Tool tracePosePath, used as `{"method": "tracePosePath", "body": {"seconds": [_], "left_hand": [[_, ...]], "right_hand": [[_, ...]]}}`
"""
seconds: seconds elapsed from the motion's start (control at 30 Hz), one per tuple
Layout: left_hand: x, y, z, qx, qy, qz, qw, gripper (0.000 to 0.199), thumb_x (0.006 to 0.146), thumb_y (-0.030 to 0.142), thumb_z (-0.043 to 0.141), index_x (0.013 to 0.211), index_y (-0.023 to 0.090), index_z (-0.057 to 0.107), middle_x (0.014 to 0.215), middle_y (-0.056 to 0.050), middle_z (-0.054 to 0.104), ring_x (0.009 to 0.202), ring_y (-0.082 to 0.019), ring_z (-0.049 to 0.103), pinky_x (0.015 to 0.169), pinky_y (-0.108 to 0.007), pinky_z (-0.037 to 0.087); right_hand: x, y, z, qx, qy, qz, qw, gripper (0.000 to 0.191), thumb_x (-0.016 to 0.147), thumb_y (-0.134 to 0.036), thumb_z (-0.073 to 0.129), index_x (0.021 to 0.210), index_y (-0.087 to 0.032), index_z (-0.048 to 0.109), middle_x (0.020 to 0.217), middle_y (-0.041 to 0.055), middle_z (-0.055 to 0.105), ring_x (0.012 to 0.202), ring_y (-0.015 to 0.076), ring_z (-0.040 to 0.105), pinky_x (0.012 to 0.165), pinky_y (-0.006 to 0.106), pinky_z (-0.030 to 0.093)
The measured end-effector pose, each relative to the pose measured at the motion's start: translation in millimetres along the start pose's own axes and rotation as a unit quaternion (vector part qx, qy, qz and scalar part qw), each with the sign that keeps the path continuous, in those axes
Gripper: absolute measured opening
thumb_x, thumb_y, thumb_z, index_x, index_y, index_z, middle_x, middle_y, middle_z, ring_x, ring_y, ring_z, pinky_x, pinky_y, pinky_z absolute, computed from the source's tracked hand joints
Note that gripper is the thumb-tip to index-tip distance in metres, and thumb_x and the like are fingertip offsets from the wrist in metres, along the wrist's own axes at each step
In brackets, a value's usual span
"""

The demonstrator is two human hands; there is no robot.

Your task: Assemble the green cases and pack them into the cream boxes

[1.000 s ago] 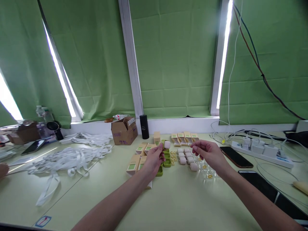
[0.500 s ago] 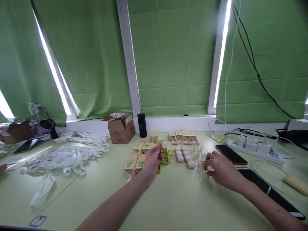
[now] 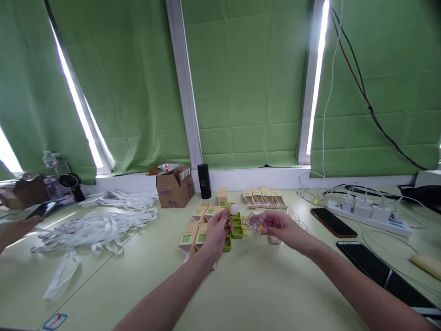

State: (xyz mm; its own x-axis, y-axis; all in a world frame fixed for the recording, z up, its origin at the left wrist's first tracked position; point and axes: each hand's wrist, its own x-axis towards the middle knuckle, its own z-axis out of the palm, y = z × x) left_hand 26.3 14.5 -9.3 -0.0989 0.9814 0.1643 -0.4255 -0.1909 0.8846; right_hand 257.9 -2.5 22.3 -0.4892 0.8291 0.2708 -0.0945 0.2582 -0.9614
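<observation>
My left hand (image 3: 216, 232) is closed by the green square trays (image 3: 237, 231); what its fingers hold, if anything, is mostly hidden behind them. Between the fingertips of my right hand (image 3: 280, 226) is a clear plastic piece (image 3: 255, 223) with a yellow centre, raised over the small yellow pieces (image 3: 245, 228). A pale pink block (image 3: 234, 209) rests at the back of the green trays. Open kraft boxes (image 3: 186, 238) with green labels lie left of and under my left hand. More clear pieces (image 3: 302, 225) and pink blocks are partly hidden behind my right hand.
Open kraft sleeves (image 3: 263, 199) stand at the back, near a black cylinder (image 3: 204, 181) and a cardboard box (image 3: 175, 187). White straps (image 3: 93, 230) cover the left side. Phones (image 3: 333, 222) and a power strip (image 3: 368, 217) lie right. Another person's hand (image 3: 17, 232) is at far left.
My right hand has moved left from the clear pieces, lifting one of them. My left hand has stayed nearly in place. The other person's hand at far left has come further into view.
</observation>
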Motion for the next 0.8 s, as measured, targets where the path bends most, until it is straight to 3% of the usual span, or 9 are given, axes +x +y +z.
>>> {"method": "tracePosePath", "body": {"seconds": [0.13,0.23,0.5,0.67,0.8], "left_hand": [[1,-1,-2.3,-0.001,0.009,0.002,1.000,0.056,0.063,0.063,0.093,0.080,0.016,0.068,0.066,0.005,0.053,0.059,-0.009,0.048,0.056,-0.021,0.042],[1,-2,-2.5,0.002,0.010,0.008,1.000,0.055,0.064,0.063,0.092,0.079,0.016,0.069,0.066,0.004,0.054,0.059,-0.009,0.048,0.055,-0.021,0.042],[-2,-3,-2.1,0.026,0.008,0.012,1.000,0.055,0.065,0.065,0.091,0.076,0.017,0.068,0.065,0.004,0.052,0.059,-0.009,0.047,0.056,-0.021,0.043],[-3,-4,-2.5,0.040,0.005,0.014,0.999,0.056,0.065,0.067,0.089,0.075,0.017,0.067,0.064,0.005,0.051,0.058,-0.009,0.046,0.055,-0.022,0.042],[-3,-4,-1.6,0.043,0.003,0.018,0.999,0.057,0.065,0.068,0.089,0.074,0.017,0.066,0.064,0.005,0.051,0.057,-0.008,0.046,0.055,-0.021,0.042]], "right_hand": [[9,19,18,0.200,-0.012,0.000,0.980,0.038,0.068,-0.037,0.096,0.090,-0.022,0.069,0.108,0.0049,0.076,0.101,0.0231,0.073,0.100,0.047,0.055],[7,35,20,0.271,0.002,-0.001,0.963,0.043,0.067,-0.032,0.096,0.101,-0.026,0.070,0.115,0.0049,0.076,0.105,0.0251,0.074,0.103,0.053,0.054],[4,49,19,0.274,0.099,0.013,0.957,0.049,0.071,-0.041,0.091,0.114,-0.027,0.072,0.107,0.0068,0.078,0.091,0.0236,0.073,0.080,0.039,0.058],[4,52,23,0.252,0.160,0.012,0.954,0.055,0.072,-0.052,0.092,0.114,-0.028,0.067,0.097,0.0024,0.076,0.083,0.0232,0.073,0.077,0.044,0.063],[8,60,25,0.186,0.191,-0.015,0.964,0.064,0.068,-0.053,0.096,0.115,-0.025,0.063,0.099,0.0062,0.077,0.079,0.0215,0.070,0.062,0.034,0.060]]}}
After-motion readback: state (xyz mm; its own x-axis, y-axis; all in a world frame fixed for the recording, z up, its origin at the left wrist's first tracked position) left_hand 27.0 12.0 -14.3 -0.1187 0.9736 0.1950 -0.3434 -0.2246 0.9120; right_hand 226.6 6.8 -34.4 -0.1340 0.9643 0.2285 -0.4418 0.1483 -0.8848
